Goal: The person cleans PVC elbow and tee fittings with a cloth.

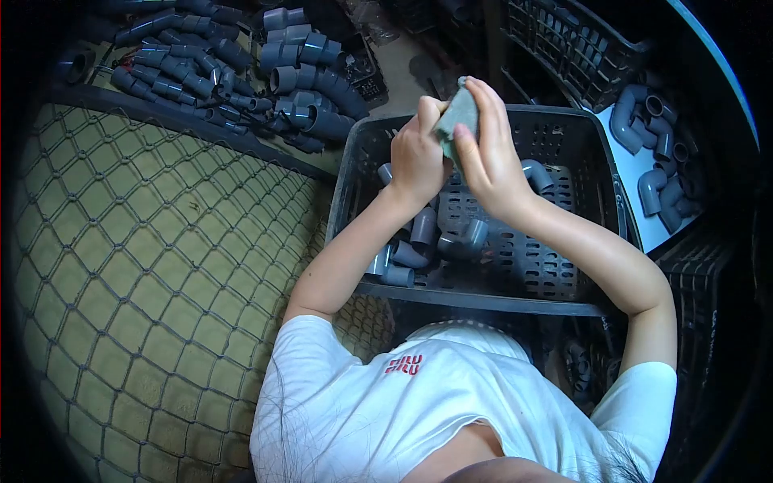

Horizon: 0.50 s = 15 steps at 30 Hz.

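Observation:
Above the black crate (475,304), both hands are raised and close together around a grey-green cloth (460,115). My right hand (493,157) presses the cloth with its thumb and fingers along the near and right side. Curled into a fist, my left hand (417,157) meets the cloth's left side; whatever is inside its grip is hidden. Below them, several grey pipe elbows (424,225) lie in the crate, mostly at its left. One more elbow (535,174) rests near the back right, partly behind my right wrist.
Wire mesh (177,266) covers a yellowish surface on the left. Beyond its dark bar, many grey pipe fittings (302,84) are heaped. At right, more elbows (632,121) lie on a white surface (654,229), with another black crate (572,44) behind.

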Motion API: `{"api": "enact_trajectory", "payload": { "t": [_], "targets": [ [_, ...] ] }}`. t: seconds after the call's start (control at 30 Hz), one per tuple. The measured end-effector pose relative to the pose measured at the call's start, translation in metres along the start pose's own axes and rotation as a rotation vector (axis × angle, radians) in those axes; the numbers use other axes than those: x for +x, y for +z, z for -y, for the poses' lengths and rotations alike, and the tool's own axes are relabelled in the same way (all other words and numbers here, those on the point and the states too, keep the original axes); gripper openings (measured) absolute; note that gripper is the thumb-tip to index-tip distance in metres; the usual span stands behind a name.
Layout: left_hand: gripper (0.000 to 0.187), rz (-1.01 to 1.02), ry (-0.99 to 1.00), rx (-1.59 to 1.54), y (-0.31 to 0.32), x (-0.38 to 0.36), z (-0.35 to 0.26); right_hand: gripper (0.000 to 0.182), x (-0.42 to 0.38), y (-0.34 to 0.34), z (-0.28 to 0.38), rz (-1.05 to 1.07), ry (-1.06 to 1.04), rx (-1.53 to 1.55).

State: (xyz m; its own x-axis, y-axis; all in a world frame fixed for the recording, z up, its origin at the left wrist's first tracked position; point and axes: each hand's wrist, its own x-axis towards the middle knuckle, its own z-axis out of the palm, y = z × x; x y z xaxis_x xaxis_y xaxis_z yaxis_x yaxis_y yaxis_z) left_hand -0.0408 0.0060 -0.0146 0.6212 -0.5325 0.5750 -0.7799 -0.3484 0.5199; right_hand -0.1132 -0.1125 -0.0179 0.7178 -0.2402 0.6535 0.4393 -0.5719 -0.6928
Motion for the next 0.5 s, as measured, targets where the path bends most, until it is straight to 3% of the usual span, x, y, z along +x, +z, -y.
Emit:
{"api": "enact_trajectory", "payload": {
  "t": [0.07,0.13,0.2,0.27,0.37,0.5],
  "targets": [
    [0.034,0.005,-0.023,-0.037,-0.002,-0.001,-0.003,0.052,-0.001,0.000,0.008,0.058,-0.079,-0.202],
    [0.034,0.030,0.096,0.120,-0.002,-0.003,0.001,0.050,0.007,-0.005,-0.002,0.044,-0.102,-0.231],
    [0.034,0.000,0.203,0.123,-0.003,-0.002,0.001,0.046,0.017,-0.011,-0.016,0.082,0.323,0.364],
    [0.032,-0.057,0.421,0.125,-0.002,0.001,0.000,0.040,0.033,-0.034,-0.025,0.266,0.695,0.608],
    [0.034,-0.076,0.365,0.100,-0.004,0.002,-0.002,0.042,0.036,-0.037,-0.018,0.121,0.881,0.776],
    [0.040,-0.082,0.204,0.058,-0.010,0.004,0.007,0.047,0.042,-0.045,-0.021,0.030,0.934,0.698]
  ]
}}
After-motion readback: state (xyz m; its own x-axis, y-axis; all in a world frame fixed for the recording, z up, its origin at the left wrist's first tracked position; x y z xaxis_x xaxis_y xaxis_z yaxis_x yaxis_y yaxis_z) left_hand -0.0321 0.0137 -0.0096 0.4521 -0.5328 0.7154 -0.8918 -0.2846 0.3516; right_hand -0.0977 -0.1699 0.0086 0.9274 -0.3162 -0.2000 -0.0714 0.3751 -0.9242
